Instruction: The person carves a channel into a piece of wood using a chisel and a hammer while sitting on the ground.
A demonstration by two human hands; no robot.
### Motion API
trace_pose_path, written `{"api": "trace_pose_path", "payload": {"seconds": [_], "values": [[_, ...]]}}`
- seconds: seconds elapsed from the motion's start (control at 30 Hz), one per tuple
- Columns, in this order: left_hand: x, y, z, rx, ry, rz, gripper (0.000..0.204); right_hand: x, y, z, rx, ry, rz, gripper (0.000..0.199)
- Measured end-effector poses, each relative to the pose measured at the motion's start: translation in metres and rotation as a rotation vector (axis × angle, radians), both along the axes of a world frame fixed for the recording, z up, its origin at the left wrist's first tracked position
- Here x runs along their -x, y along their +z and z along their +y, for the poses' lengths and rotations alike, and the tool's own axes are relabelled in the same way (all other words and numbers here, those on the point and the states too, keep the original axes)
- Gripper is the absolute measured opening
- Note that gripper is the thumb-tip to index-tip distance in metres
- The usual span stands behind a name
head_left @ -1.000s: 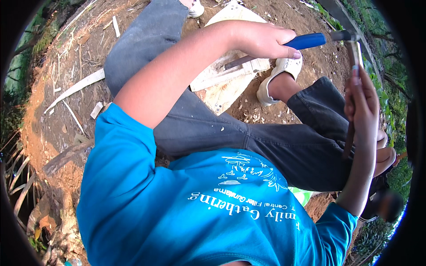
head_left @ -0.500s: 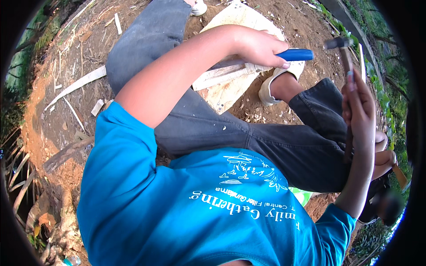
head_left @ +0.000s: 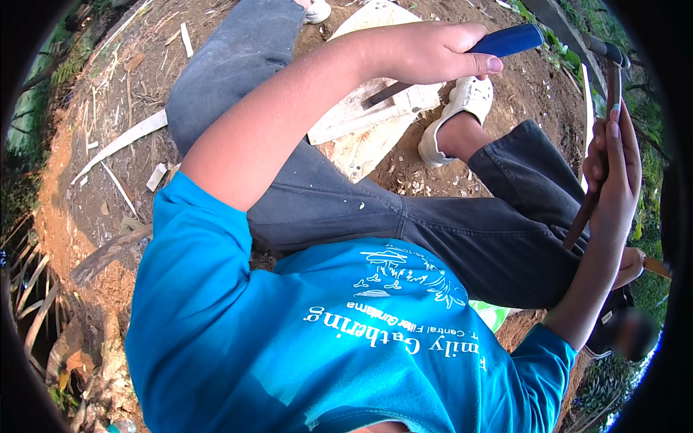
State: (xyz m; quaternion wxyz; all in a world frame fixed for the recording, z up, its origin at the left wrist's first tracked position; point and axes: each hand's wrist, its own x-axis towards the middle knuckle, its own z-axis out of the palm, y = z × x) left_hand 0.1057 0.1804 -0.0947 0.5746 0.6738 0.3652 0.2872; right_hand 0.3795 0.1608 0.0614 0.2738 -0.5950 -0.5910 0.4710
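My left hand [head_left: 433, 56] is closed around a chisel [head_left: 511, 41] with a thick blue handle, which sticks out past my thumb. Its dark blade slants down from behind the hand, over a pale strip of wood [head_left: 343, 128]. That strip lies on a larger whitish board [head_left: 368, 153] on the ground between my legs. Off to the right, my right hand [head_left: 613, 162] grips a hammer [head_left: 608, 50] by its brown wooden handle. The hammer's dark metal head is raised, apart from the chisel. My fingers hide part of the handle.
My cream clog [head_left: 465, 101] rests beside the board, with wood chips on the soil around it. Long pale wood strips [head_left: 126, 141] and a grey branch [head_left: 108, 252] lie left. Beyond my right forearm, another person's hand [head_left: 630, 265] holds a yellowish-brown handle.
My left hand has lifted the chisel and tilted it, its blue handle rising to the right and more blade showing. My right hand has swung the hammer outward to the right, farther from the chisel.
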Motion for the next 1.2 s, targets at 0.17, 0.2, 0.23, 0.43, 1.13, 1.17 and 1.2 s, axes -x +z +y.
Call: {"api": "trace_pose_path", "payload": {"seconds": [0.17,0.2,0.23,0.43,1.13,1.17,1.2], "values": [[0.007,0.009,-0.006,0.019,-0.063,0.0,0.053,0.016,-0.018,-0.008,-0.042,-0.007,-0.008,0.048],[0.006,0.006,-0.009,0.038,-0.088,0.038,0.053,0.019,-0.021,-0.014,0.05,-0.019,-0.082,0.048],[0.006,0.002,-0.012,0.058,-0.111,0.076,0.053,0.021,-0.023,-0.016,0.142,-0.03,-0.157,0.047],[0.002,0.002,-0.016,0.124,-0.191,0.178,0.051,0.009,-0.022,-0.015,0.151,-0.021,-0.15,0.041],[0.002,-0.008,-0.016,0.021,0.092,-0.067,0.054,0.024,-0.021,-0.01,0.081,0.035,-0.131,0.051],[0.002,-0.007,-0.019,0.036,0.092,-0.07,0.055,0.023,-0.019,-0.007,0.065,0.024,-0.119,0.051],[0.002,-0.005,-0.02,0.051,0.094,-0.073,0.056,0.02,-0.015,-0.002,0.05,0.014,-0.106,0.051]]}}
